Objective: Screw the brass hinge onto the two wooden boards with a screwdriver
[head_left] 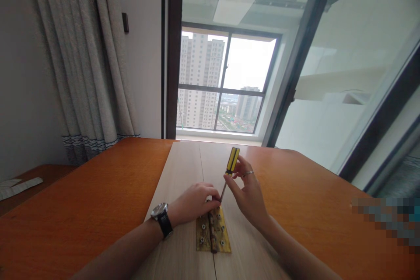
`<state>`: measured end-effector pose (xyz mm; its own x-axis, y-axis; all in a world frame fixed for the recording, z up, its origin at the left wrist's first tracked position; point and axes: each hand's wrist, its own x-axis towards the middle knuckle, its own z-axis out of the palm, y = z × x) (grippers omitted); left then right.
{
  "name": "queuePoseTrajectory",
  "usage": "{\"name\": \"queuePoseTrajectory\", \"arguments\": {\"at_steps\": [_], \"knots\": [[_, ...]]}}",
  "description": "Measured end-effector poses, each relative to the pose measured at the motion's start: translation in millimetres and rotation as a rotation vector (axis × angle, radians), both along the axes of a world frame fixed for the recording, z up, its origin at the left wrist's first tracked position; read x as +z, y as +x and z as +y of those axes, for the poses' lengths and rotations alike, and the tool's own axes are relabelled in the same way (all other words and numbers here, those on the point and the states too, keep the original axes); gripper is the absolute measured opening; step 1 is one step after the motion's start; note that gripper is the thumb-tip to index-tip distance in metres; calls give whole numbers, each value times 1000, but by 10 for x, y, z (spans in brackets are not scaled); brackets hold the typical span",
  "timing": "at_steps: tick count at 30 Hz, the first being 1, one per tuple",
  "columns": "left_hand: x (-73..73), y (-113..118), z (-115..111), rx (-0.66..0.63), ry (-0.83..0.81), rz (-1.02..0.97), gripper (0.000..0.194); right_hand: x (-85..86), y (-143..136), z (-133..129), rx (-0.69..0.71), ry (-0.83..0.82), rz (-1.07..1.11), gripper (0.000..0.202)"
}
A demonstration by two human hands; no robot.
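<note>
My right hand (251, 192) holds a screwdriver (232, 160) with a yellow and black handle, thumb and fingers closed at the base of the handle. The screwdriver leans a little, its shaft pointing down to the far end of a brass-coloured hinge (202, 238). My left hand (193, 202), with a watch (160, 215) on the wrist, has its fingertips pinched together at the screwdriver's tip. Whatever is between them is hidden. The worn hinge lies flat across the seam of two pale wooden boards (177, 175). Several screws (222, 243) stand in its leaves, their heads raised.
Beneath the boards is an orange-brown wooden table (127, 183). A grey curtain (82, 52) hangs at the left, near a white strip (21, 188). Dark-framed glass panels (354, 74) stand beyond the table, with a window (249, 61) behind. The right edge is partly pixelated.
</note>
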<state>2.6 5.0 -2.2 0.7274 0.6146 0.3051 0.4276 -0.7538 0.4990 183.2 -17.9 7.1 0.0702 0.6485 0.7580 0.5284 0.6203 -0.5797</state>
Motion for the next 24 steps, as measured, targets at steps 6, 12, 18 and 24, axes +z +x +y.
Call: {"name": "queuePoseTrajectory", "arguments": {"at_steps": [6, 12, 18, 24], "knots": [[8, -2, -11, -2, -3, -20, 8, 13, 0, -47, 49, 11, -11, 56], [0, -3, -9, 4, 6, -21, 9, -22, 6, -60, 133, -5, 18, 56], [-22, -5, 10, -6, 16, -20, 7, -5, -17, -120, 184, 27, -15, 52], [10, -16, -18, 0, -3, -20, 8, 18, -26, -134, 176, 48, -30, 53]]}}
